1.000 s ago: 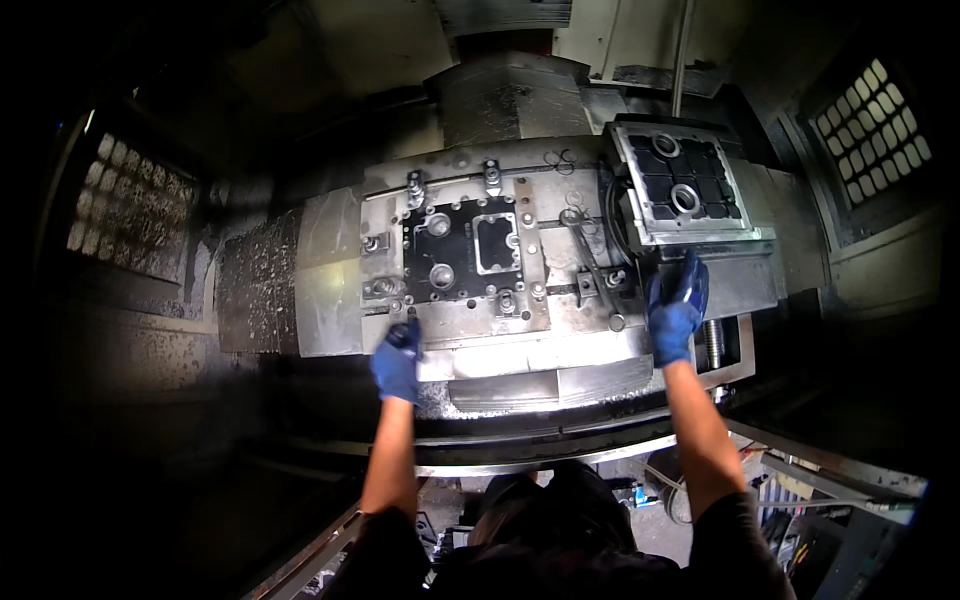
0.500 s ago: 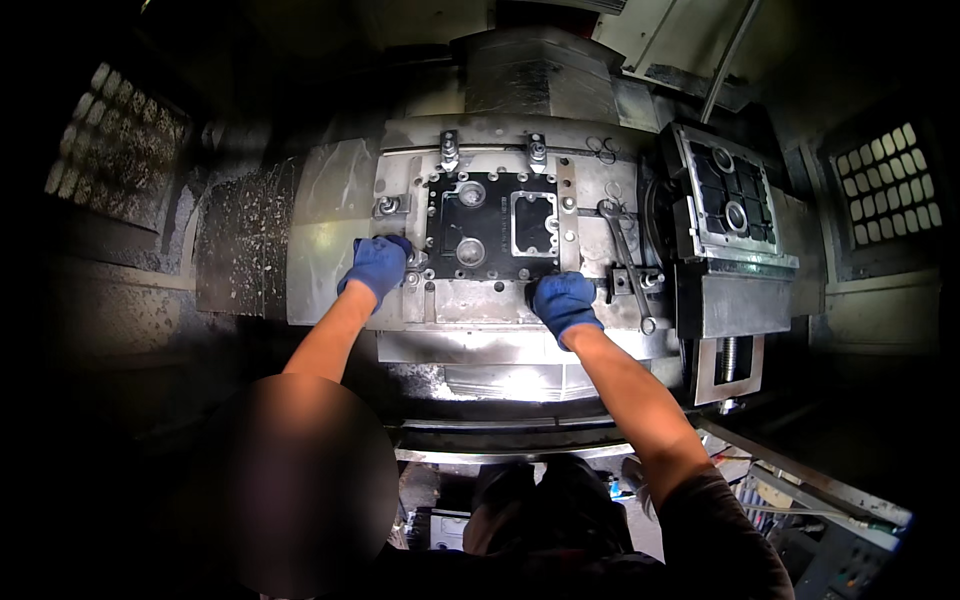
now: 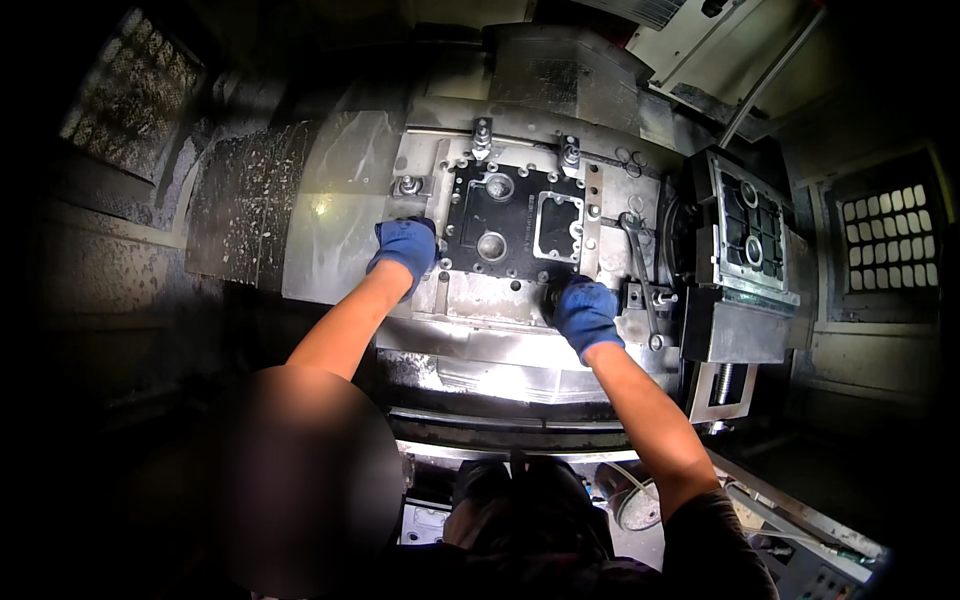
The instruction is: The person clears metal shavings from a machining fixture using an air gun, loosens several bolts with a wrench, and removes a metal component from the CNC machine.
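Observation:
A black rectangular metal plate (image 3: pixel 515 215) with two round recesses and one framed rectangular opening lies on the machine bed. My left hand (image 3: pixel 405 250), in a blue glove with dark fingertips, is closed at the plate's left edge and covers the clamp area there. At the near right corner of the plate is my right hand (image 3: pixel 586 315), gloved alike, its fingers curled inward. What either hand grips is hidden. Step clamps with nuts (image 3: pixel 482 140) stand along the far edge, and another clamp (image 3: pixel 410 186) sits beyond my left hand.
Right of the plate lies a long wrench (image 3: pixel 640 275), beside a loose-looking clamp block (image 3: pixel 648 298). Several thin rings (image 3: pixel 628 160) rest farther back. A fixture holding a similar dark casting (image 3: pixel 750 220) rises at the right. A bare metal sheet (image 3: pixel 340 220) slopes on the left.
The view has shifted and tilted. My left hand has moved slightly right, covering a clamp nut that showed before. My right hand stays near the plate's near right corner.

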{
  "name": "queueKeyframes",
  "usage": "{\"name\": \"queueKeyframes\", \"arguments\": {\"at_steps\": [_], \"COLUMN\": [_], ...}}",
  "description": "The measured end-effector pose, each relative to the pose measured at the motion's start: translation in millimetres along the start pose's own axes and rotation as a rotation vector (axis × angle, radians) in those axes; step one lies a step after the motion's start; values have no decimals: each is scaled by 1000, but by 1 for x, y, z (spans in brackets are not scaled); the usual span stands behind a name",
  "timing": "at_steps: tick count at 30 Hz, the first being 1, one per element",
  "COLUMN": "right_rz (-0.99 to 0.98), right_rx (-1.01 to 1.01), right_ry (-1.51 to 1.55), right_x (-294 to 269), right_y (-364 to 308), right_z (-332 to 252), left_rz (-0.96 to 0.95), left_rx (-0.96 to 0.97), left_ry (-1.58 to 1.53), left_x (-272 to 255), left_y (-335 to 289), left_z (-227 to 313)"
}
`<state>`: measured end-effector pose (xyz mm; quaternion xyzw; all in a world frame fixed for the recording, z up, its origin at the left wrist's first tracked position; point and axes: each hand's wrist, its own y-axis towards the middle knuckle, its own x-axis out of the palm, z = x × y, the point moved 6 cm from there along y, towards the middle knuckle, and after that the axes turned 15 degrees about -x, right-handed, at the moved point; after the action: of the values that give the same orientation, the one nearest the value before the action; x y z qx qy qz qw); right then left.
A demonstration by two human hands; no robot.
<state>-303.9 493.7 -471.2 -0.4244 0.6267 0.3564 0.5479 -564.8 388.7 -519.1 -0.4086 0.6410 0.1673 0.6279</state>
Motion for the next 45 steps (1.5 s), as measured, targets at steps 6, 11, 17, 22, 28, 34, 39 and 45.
{"name": "queueKeyframes", "arguments": {"at_steps": [6,11,17,22,28,34,39,45], "right_rz": [-115,153,91,-142,200,229,-21,-43], "right_rx": [70,223,209,96,615,107,83,-43], "right_ry": [-93,-54,38,-14,1332,108,-160,-250], "right_x": [5,7,32,28,7,-50,-20,5], "right_y": [2,-7,-21,-28,-6,147,212,222], "right_z": [4,7,14,21,68,119,134,156], "left_rz": [-46,28,35,241,406,181,158,188], "left_rx": [-172,151,384,481,321,28,56,200], "left_ry": [-54,-194,94,-28,-120,-315,-199,-259], "left_x": [7,-71,-11,2,-63,-139,-98,-85], "left_y": [6,-30,4,28,32,85,147,158], "left_z": [-15,2,-5,-11,-15,42,97,102]}}
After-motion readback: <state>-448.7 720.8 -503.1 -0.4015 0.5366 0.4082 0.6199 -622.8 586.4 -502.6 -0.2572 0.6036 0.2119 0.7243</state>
